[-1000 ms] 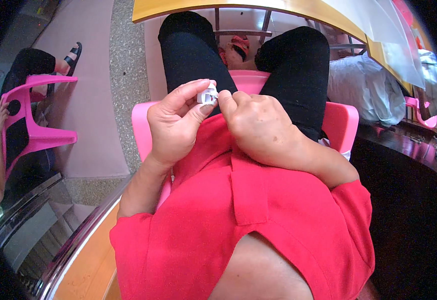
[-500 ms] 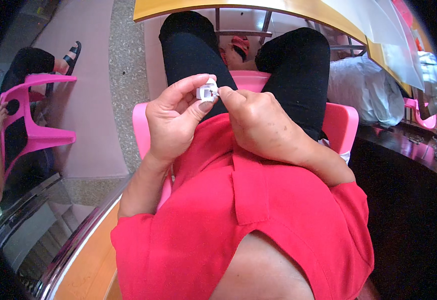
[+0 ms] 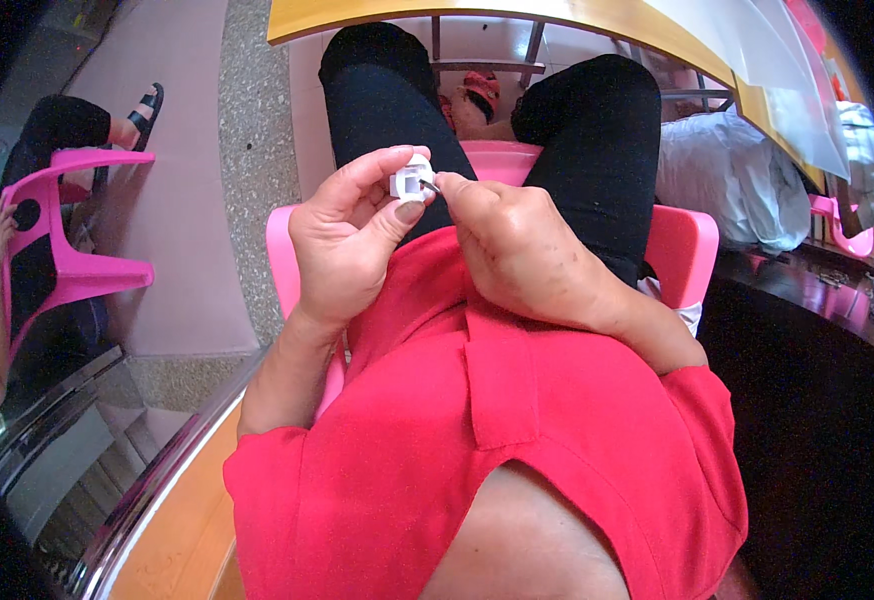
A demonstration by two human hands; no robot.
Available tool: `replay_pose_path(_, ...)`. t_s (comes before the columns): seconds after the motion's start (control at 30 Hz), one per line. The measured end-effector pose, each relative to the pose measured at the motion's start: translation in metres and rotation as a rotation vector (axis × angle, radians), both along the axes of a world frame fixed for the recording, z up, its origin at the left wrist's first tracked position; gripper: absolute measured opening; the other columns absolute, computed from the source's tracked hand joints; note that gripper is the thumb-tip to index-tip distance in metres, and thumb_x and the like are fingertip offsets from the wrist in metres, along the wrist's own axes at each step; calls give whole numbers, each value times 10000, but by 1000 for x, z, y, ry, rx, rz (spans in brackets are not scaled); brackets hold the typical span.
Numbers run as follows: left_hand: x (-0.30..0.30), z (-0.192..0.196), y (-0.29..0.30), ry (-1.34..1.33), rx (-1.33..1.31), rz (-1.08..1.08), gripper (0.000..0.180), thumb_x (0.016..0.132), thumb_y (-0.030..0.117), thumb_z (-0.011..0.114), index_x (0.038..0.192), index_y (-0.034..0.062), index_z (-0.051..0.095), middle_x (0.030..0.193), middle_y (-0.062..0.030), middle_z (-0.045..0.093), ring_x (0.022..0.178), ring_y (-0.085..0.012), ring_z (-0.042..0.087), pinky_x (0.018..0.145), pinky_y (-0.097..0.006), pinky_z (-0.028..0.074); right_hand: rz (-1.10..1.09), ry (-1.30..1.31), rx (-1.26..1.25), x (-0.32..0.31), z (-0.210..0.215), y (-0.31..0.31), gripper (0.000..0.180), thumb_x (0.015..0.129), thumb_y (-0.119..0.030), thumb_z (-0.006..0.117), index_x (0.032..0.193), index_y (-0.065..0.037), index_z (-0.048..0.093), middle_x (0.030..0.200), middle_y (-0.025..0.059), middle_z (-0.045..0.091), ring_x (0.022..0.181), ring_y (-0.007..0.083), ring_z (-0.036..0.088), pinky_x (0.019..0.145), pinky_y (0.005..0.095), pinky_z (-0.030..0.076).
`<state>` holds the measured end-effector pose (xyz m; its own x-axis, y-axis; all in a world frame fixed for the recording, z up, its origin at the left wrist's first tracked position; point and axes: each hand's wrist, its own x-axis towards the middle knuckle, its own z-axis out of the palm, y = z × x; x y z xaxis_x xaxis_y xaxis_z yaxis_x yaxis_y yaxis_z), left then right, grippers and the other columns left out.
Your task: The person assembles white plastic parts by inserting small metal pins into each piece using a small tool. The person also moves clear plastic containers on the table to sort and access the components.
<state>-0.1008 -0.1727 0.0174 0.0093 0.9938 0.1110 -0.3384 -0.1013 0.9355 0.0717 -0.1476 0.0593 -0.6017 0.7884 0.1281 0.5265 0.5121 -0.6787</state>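
My left hand (image 3: 342, 225) pinches a small white plastic part (image 3: 409, 180) between thumb and fingertips, above my lap. The part has a rounded outer shape and a square opening facing up. From the right, my right hand (image 3: 517, 235) meets it with closed fingers. They grip a thin dark rod-like piece (image 3: 430, 186) whose tip reaches the part's opening. Most of that piece is hidden by my fingers, so its kind cannot be told.
I sit on a pink plastic chair (image 3: 685, 255) before a yellow-edged table (image 3: 497, 12). White plastic bags (image 3: 727, 175) stand beneath its right side. At left, another person sits on a pink chair (image 3: 77, 262). A wooden surface with a metal edge (image 3: 182, 515) lies at lower left.
The white part has shifted slightly left. More of the thin dark piece now shows between it and my right fingers. Both hands keep their grip.
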Motion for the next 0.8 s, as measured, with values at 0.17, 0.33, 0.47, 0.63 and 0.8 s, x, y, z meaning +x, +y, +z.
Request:
replay_pose_path(0.17,0,-1,0,18,12,6,356,839,-83,622,1187,-36,563,1157,-131,617,997,-150,610,866,-259,507,13,-22,8,-1,0,0,345,762,72,532,1107,90,521,748,238,596,671,381,627,574,411,514)
replay_pose_path(0.33,1,0,-1,30,17,28,349,835,-101,614,1177,-40,573,1152,-126,618,1008,-153,606,878,-258,502,16,-87,51,-4,-2,1,358,747,63,543,1104,95,521,740,222,597,659,375,623,569,409,515)
replay_pose_path(0.47,0,-1,-3,120,35,51,340,830,-112,611,1161,-38,589,1152,-117,619,1018,-157,602,887,-261,498,45,-185,81,-8,0,3,193,759,-47,541,924,49,511,763,219,626,679,373,643,574,453,526)
replay_pose_path(0.63,-1,-2,-2,221,77,81,348,824,-122,605,1160,-31,596,1150,-119,619,1021,-160,600,883,-265,500,52,-266,58,-10,1,5,187,763,-60,548,909,53,516,771,223,627,687,375,646,585,447,528)
replay_pose_path(0.8,-5,0,0,-16,-35,-8,355,849,-73,607,1198,-29,561,1162,-153,612,989,-178,620,880,-284,511,49,60,-12,2,-5,5,156,755,-14,542,897,42,507,742,229,603,676,408,620,587,477,506)
